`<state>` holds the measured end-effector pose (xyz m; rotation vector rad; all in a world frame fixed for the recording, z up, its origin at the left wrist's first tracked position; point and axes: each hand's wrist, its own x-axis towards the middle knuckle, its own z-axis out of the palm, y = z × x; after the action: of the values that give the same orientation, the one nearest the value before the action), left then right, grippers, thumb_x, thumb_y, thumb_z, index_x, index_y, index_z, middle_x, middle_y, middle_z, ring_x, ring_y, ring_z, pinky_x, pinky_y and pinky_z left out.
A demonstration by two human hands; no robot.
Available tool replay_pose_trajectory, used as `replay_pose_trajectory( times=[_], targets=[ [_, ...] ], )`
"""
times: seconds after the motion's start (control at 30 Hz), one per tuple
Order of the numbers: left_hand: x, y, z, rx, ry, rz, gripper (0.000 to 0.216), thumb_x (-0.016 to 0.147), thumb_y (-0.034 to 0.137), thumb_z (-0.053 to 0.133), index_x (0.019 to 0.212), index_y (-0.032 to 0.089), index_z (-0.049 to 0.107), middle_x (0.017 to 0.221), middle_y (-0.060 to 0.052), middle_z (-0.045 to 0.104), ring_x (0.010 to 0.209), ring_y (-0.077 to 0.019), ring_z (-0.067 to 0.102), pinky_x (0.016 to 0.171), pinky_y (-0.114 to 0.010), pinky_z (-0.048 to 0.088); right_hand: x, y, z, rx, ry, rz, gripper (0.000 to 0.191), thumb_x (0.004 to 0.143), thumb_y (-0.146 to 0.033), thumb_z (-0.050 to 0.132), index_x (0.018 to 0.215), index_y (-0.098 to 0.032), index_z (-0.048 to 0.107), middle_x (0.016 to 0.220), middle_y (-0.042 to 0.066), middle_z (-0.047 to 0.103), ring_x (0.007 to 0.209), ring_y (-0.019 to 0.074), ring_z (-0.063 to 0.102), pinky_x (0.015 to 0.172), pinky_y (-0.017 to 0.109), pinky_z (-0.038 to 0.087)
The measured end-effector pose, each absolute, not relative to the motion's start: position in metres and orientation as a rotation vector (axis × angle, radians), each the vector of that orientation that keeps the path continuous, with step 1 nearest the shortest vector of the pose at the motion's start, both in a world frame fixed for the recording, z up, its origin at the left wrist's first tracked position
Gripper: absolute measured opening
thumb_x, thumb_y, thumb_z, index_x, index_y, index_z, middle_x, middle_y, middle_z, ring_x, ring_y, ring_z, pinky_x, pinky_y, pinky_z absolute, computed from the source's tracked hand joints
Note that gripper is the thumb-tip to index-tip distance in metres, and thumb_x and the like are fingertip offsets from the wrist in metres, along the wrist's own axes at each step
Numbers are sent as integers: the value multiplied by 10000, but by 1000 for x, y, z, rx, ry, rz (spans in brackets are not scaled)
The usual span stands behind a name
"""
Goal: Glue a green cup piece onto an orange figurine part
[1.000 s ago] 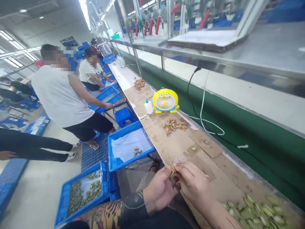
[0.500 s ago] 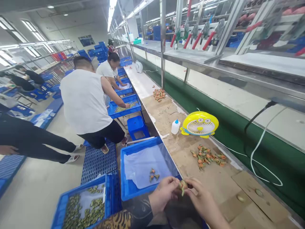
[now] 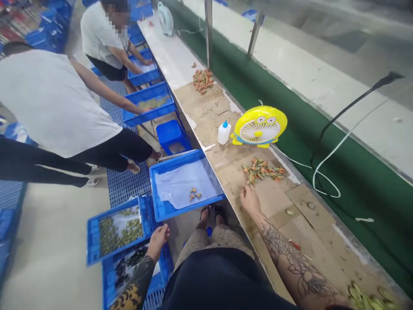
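While the right hand [image 3: 249, 199] rests open on the surface [image 3: 309, 241] near the orange pieces [image 3: 262, 169], the left hand [image 3: 159, 238] hangs empty beside a blue tray [image 3: 92, 241].

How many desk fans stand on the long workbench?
2. A yellow fan stands beside the glue bottle; a pale fan stands at the far end. More may be hidden beyond.

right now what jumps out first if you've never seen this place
The yellow fan with cartoon eyes stands out on the brown bench, beside a small glue bottle and behind a pile of orange and green pieces. The right hand rests flat on the bench just short of that pile. The left hand hangs over blue trays on the floor, next to a tray of green pieces.
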<state>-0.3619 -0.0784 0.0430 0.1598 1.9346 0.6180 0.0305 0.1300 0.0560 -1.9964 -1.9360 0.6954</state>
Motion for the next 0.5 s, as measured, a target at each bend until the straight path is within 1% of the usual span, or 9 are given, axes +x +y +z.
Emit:
replay_pose_trajectory(
  times=[0.03, 0.1, 0.2, 0.27, 0.33, 0.4, 0.5],
  targets=[
    [-353, -91, 36, 142, 1931, 594, 623, 707, 729, 631, 999, 180, 600, 1065, -112, 706, 900, -223, 691, 718, -305, 489, 34, 123, 47, -2020, -1917, 671, 292, 992, -336, 619, 1218, -151, 608, 1290, 105, 579, 1223, 261, 550, 1051, 494, 467],
    [-333, -110, 27, 145, 1881, 534, 604, 714, 726, 613, 993, 190, 604, 1025, -98, 714, 872, -222, 705, 719, -314, 510, 39, 110, 36, -2075, -1881, 626, 333, 992, -345, 611, 1262, -155, 580, 1306, 110, 559, 1220, 262, 543, 1043, 482, 468],
    [-306, -129, 24, 257, 1768, 437, 556, 622, 691, 701, 855, 189, 649, 847, -71, 709, 825, -263, 695, 732, -357, 520, 50, 107, 37, -2183, -1821, 518, 362, 996, -359, 594, 1292, -155, 552, 1292, 113, 551, 1176, 255, 554, 1010, 463, 481],
    [-300, -139, 29, 363, 1708, 403, 486, 572, 628, 756, 787, 199, 677, 795, -54, 702, 858, -283, 682, 797, -372, 515, 58, 122, 45, -2228, -1819, 430, 419, 989, -370, 599, 1342, -159, 518, 1330, 122, 524, 1199, 268, 537, 1014, 470, 473],
    [-304, -148, 35, 437, 1683, 391, 427, 583, 589, 751, 790, 219, 699, 814, -37, 708, 902, -281, 674, 863, -368, 500, 61, 146, 55, -2236, -1879, 367, 469, 977, -382, 614, 1376, -166, 496, 1370, 127, 500, 1219, 277, 524, 1024, 476, 463],
    [-317, -156, 41, 442, 1711, 370, 403, 614, 586, 713, 806, 232, 697, 804, -24, 694, 878, -278, 672, 848, -372, 497, 58, 171, 64, -2229, -1995, 331, 461, 962, -398, 636, 1343, -161, 532, 1361, 125, 516, 1234, 281, 518, 1043, 484, 446],
    [-347, -169, 50, 340, 1817, 349, 402, 635, 593, 675, 801, 226, 669, 725, -9, 636, 802, -280, 665, 754, -380, 497, 40, 195, 75, -2248, -2185, 321, 378, 944, -428, 665, 1177, -131, 632, 1241, 123, 602, 1192, 268, 556, 1044, 482, 442]
  ],
)
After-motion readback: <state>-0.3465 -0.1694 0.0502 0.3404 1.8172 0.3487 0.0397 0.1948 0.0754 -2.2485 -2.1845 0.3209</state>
